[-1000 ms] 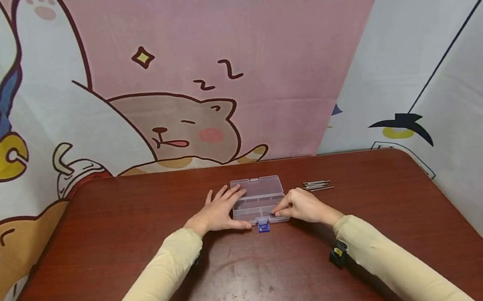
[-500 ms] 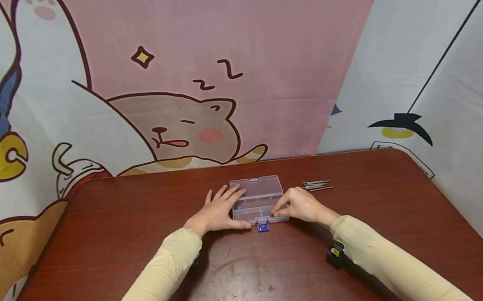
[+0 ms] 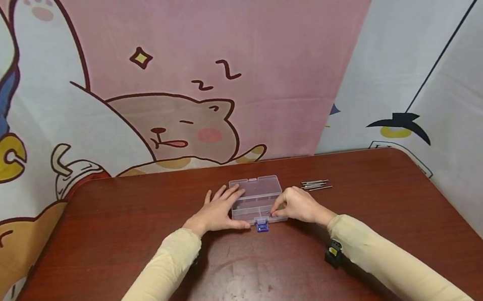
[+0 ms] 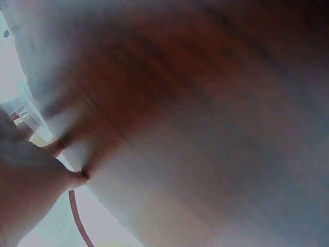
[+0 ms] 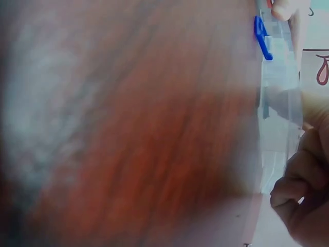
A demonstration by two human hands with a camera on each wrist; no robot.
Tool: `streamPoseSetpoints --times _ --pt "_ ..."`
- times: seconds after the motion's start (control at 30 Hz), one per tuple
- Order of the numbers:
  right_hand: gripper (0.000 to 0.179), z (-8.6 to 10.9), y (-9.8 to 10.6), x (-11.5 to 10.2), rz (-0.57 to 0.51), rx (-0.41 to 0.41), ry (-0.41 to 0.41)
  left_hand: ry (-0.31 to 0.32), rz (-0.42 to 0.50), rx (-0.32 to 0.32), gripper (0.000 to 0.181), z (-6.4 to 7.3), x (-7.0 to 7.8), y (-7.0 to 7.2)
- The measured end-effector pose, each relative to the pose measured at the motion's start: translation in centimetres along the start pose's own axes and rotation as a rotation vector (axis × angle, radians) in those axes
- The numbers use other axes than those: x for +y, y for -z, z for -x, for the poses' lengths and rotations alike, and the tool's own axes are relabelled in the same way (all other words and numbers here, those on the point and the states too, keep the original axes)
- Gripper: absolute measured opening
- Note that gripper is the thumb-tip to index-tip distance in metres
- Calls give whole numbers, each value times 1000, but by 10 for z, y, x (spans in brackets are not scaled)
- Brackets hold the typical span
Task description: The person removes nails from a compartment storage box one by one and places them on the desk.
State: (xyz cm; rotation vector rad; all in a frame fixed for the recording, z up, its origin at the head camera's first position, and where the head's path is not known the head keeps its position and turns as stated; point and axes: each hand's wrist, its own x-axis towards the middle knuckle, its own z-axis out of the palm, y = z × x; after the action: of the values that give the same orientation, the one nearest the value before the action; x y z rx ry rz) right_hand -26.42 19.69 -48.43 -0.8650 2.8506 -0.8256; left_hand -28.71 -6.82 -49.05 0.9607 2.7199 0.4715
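Observation:
A clear plastic compartment box [image 3: 246, 215] lies with its lid [image 3: 264, 186] raised back and its blue latch [image 3: 262, 227] hanging at the front. My left hand [image 3: 217, 214] rests on the box's left side, fingers spread over the lid and thumb along the front edge. Inside the front right compartment, the fingertips of my right hand [image 3: 300, 206] pinch a small, thin metal piece that looks like a nail, mostly hidden by the fingers. Through the wall in the right wrist view, a dark sliver shows beside the blurred fingertip. Several thin metal nails [image 3: 315, 185] lie just beyond the right hand.
The reddish-brown wooden table [image 3: 240, 283] extends around the box, its far edge close behind the lid. A cartoon-printed cloth [image 3: 285, 63] hangs behind it. A small black device [image 3: 333, 254] is strapped at the right wrist.
Very little differs. The right wrist has shifted slightly left while its fingertips stay in the same compartment; the left hand, the box and the loose nails keep their places.

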Motion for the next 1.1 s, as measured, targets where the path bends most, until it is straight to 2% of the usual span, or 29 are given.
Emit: streamPoseSetpoints --times 0.13,0.4,0.6,0.77,1.1 --pt "5 1 0 3 -17 -7 16 3 2 -2 99 -1 1 0" --pt "2 2 3 11 -131 -38 114 -1 2 0 99 0 1 0" --pt "5 2 5 16 -196 -71 130 -7 -14 3 99 0 1 0" --pt "2 1 6 14 -164 -80 132 -6 -11 6 99 1 1 1" --pt "6 1 2 8 -27 -28 79 1 -7 -4 100 0 1 1"
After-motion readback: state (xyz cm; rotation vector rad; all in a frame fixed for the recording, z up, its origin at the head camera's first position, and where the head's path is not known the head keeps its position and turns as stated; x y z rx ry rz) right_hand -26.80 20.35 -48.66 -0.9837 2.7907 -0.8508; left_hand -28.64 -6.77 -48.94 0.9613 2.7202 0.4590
